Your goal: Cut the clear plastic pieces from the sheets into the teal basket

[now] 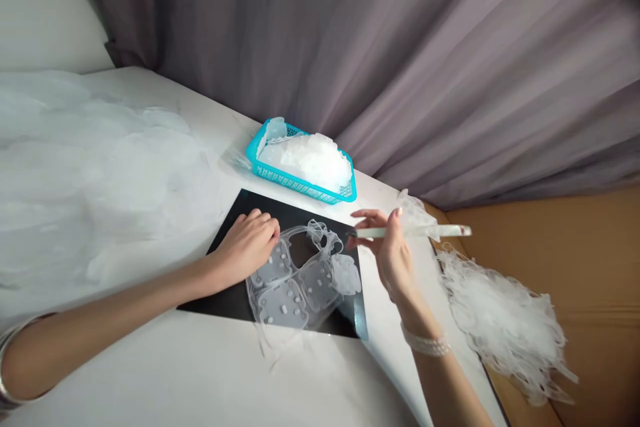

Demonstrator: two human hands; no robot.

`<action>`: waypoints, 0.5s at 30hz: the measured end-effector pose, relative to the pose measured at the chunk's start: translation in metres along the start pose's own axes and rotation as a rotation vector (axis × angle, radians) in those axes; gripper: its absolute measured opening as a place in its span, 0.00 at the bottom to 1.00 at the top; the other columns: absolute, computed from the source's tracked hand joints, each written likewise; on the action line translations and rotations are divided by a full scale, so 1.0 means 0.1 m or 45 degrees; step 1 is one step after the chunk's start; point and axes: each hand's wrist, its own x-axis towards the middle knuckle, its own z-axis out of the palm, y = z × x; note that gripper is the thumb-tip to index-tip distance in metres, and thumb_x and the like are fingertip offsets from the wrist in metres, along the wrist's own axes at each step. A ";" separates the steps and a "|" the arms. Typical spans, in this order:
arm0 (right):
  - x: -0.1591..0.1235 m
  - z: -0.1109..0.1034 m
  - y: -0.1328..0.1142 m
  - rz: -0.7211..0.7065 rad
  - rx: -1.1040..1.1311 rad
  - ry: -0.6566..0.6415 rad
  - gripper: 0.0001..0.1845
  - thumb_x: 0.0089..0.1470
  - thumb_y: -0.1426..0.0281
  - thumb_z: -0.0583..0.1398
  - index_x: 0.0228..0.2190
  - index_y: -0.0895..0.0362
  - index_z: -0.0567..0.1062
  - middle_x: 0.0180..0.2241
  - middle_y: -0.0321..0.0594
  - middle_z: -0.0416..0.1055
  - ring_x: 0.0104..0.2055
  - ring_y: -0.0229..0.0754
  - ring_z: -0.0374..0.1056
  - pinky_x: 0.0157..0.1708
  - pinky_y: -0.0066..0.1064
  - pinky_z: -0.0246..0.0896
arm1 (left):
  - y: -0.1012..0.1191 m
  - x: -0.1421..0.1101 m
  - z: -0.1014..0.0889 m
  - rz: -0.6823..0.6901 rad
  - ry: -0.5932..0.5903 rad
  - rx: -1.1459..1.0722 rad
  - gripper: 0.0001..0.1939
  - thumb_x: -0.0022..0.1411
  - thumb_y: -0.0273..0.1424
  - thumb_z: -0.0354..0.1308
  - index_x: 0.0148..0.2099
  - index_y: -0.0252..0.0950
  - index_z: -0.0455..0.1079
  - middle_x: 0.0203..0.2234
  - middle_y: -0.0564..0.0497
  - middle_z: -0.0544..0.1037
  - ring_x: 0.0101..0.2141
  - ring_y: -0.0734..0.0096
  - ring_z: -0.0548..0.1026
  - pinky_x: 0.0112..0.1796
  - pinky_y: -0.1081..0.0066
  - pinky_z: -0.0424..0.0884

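Note:
A translucent moulded sheet (284,307) with several rounded panels and small pegs lies on a black mat (225,220). My left hand (250,243) is closed with its fingers curled at the sheet's upper left edge; the fingertips are partly hidden. Above the mat's right edge, my right hand (393,253) grips a slim white-handled tool (420,231). The tool lies nearly level, its dark tip pointing left, held apart from the sheet. Thin loops of clear trim (320,230) curl at the sheet's top. A loose frosted piece (346,275) rests at its right side.
Behind the mat stands a turquoise basket (300,180) heaped with frosted pieces. A large pile of translucent pieces (90,180) covers the left of the white table (200,367). Stringy clear scraps (505,320) hang over the right edge. A grey curtain (350,47) borders the back.

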 end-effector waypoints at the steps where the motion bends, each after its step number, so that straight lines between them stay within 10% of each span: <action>1: -0.14 0.05 0.03 0.037 -0.003 -0.014 0.33 0.63 0.44 0.43 0.37 0.54 0.75 0.27 0.38 0.70 0.25 0.39 0.69 0.30 0.33 0.67 | -0.04 0.02 -0.03 -0.008 0.009 0.024 0.09 0.64 0.25 0.50 0.34 0.36 0.71 0.32 0.48 0.76 0.38 0.60 0.71 0.36 0.65 0.63; 9: -0.65 0.34 0.47 0.126 -0.015 -0.152 0.13 0.61 0.57 0.59 0.37 0.54 0.71 0.30 0.37 0.71 0.34 0.42 0.71 0.38 0.35 0.67 | -0.13 -0.01 -0.28 -0.008 0.237 0.263 0.11 0.66 0.26 0.48 0.45 0.31 0.71 0.44 0.39 0.75 0.46 0.50 0.70 0.44 0.55 0.65; 15: -0.70 0.45 0.40 0.020 -0.099 -0.144 0.09 0.60 0.61 0.60 0.35 0.53 0.68 0.29 0.36 0.73 0.32 0.41 0.70 0.34 0.33 0.65 | 0.18 -0.54 0.04 0.747 0.179 0.362 0.14 0.67 0.27 0.50 0.52 0.30 0.70 0.53 0.38 0.74 0.56 0.53 0.69 0.56 0.58 0.63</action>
